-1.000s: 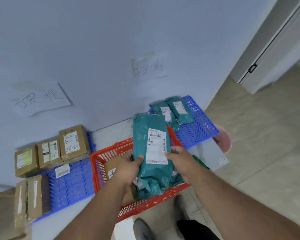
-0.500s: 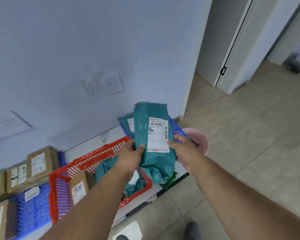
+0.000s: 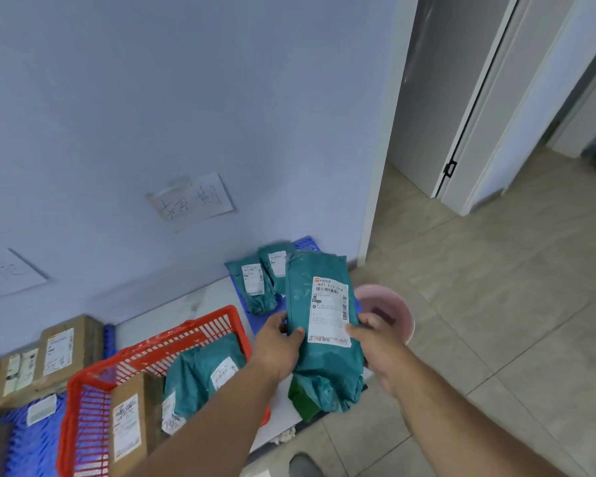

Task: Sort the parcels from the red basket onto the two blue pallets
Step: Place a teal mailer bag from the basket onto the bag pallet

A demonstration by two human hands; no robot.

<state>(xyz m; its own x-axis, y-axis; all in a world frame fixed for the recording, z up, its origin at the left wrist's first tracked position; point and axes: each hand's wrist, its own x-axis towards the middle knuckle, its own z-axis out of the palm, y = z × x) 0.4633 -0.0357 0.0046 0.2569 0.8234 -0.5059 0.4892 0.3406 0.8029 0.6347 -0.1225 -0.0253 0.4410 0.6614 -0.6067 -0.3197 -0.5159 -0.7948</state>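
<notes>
Left fingers [image 3: 295, 333] curled onto the left edge of the teal parcel [image 3: 324, 356], right thumb [image 3: 353, 330] pinching its right edge just below the white label [image 3: 329, 313]; both the left hand [image 3: 277, 346] and right hand [image 3: 379, 346] gripping, parcel upright, label facing the camera, off the floor. Held in front of the right blue pallet [image 3: 305, 243], partly hiding it; two more teal parcels [image 3: 260, 284] already lying there, far side against the wall. Step in hand, by judgement: carry to that pallet, probably after a label check. Next move calls for lowering it flat onto bare pallet beside the two, clear of the pink bowl [image 3: 398, 313] just right of it, then letting go with both hands. Red basket [image 3: 83, 418] near left, with a cardboard box [image 3: 128, 428] and a teal bag [image 3: 203, 373] waiting inside; left blue pallet [image 3: 31, 438] with brown boxes [image 3: 57, 352] at far left edge. Versus half a second back: parcel carried right and away from the basket, now over the right pallet instead of above the basket rim; grip unchanged; view swung right, more doorway visible.
</notes>
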